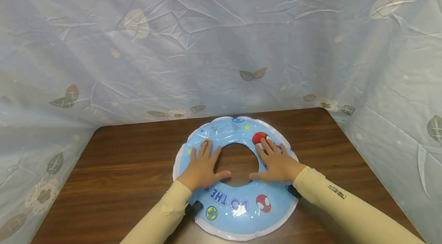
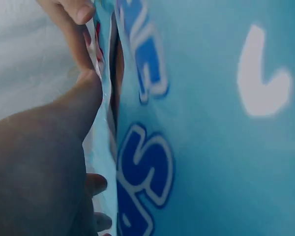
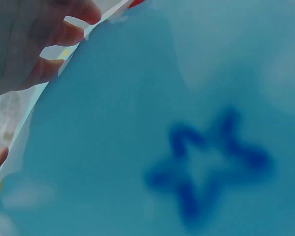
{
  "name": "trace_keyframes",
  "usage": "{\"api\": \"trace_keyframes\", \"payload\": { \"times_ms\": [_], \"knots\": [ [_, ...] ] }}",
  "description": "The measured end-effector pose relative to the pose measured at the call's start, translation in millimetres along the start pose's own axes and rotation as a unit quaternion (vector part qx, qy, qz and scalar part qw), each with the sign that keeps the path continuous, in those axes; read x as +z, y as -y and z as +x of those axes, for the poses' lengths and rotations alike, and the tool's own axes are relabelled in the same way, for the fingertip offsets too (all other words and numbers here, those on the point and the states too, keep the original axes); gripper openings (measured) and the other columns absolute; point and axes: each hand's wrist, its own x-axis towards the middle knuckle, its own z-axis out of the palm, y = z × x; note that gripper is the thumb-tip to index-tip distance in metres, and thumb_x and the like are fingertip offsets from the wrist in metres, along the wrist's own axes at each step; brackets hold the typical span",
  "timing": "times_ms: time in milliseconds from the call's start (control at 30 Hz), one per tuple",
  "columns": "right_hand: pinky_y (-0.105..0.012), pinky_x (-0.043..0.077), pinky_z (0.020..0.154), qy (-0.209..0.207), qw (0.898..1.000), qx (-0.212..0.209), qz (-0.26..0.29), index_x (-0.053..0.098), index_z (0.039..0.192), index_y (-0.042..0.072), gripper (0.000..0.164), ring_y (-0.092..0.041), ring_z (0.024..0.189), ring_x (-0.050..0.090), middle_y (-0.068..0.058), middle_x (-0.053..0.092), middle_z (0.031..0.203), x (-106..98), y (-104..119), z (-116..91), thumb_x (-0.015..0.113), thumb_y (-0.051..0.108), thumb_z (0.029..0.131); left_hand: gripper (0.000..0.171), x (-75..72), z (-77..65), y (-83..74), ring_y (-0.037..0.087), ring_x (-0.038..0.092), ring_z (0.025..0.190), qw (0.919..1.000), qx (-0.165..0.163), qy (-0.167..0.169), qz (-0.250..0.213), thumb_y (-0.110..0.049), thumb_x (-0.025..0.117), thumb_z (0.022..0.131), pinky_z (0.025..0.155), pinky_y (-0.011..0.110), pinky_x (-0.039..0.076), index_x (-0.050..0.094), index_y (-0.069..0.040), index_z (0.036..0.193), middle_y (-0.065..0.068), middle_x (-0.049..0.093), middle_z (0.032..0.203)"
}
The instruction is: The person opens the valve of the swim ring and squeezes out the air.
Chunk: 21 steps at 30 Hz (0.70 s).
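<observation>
A light blue inflatable swim ring (image 1: 235, 213) with a white rim, printed lettering and red cartoon faces lies flat on the wooden table (image 1: 131, 167). On its left side rests my left hand (image 1: 202, 169), fingers spread and straight, thumb reaching over the central hole. My right hand (image 1: 276, 163) lies on the right side in the same way, its fingertips over a red printed face. The left wrist view shows the ring's blue surface (image 2: 211, 162) and lettering close up beside the hand. A blurred blue star (image 3: 206, 167) fills part of the right wrist view.
A pale grey-blue curtain (image 1: 207, 44) printed with leaves and flowers hangs behind the table and along both sides. Black wrist straps (image 1: 194, 208) sit at both wrists, close to the ring. Dark wood table top extends left and right of the ring.
</observation>
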Motion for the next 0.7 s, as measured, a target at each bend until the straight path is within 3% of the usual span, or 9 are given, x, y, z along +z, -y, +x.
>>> {"api": "trace_keyframes", "payload": {
  "times_ms": [233, 400, 700],
  "knots": [
    [-0.079, 0.007, 0.114, 0.006, 1.0, 0.013, 0.005, 0.029, 0.162, 0.001, 0.115, -0.047, 0.156, 0.011, -0.024, 0.017, 0.17, 7.6, 7.1, -23.4, 0.057, 0.081, 0.084, 0.114, 1.2, -26.9, -2.7, 0.046, 0.014, 0.156, 0.9999, 0.012, 0.002, 0.008, -0.084, 0.062, 0.079, 0.117, 0.075, 0.01, 0.035, -0.009, 0.161, 0.025, 0.019, 0.169],
    [-0.079, 0.005, 0.115, 0.001, 1.0, 0.022, 0.006, 0.029, 0.162, 0.001, 0.12, -0.047, 0.156, 0.013, -0.023, 0.019, 0.17, 11.9, 9.8, -33.0, 0.058, 0.084, 0.08, 0.119, 3.5, -40.8, -3.3, 0.046, 0.012, 0.157, 0.9998, -0.005, 0.013, -0.014, -0.087, 0.063, 0.076, 0.115, 0.079, 0.007, 0.033, -0.011, 0.163, 0.023, 0.016, 0.17],
    [-0.083, -0.001, 0.11, 0.005, 0.999, 0.033, 0.032, 0.026, 0.163, 0.003, 0.123, -0.051, 0.155, 0.01, -0.024, 0.019, 0.169, 16.7, 12.2, -36.6, 0.061, 0.084, 0.077, 0.125, 13.1, -49.3, -1.3, 0.048, 0.007, 0.157, 0.9993, -0.014, -0.009, -0.033, -0.087, 0.066, 0.072, 0.114, 0.08, 0.002, 0.031, -0.008, 0.163, 0.024, 0.014, 0.17]
  ]
}}
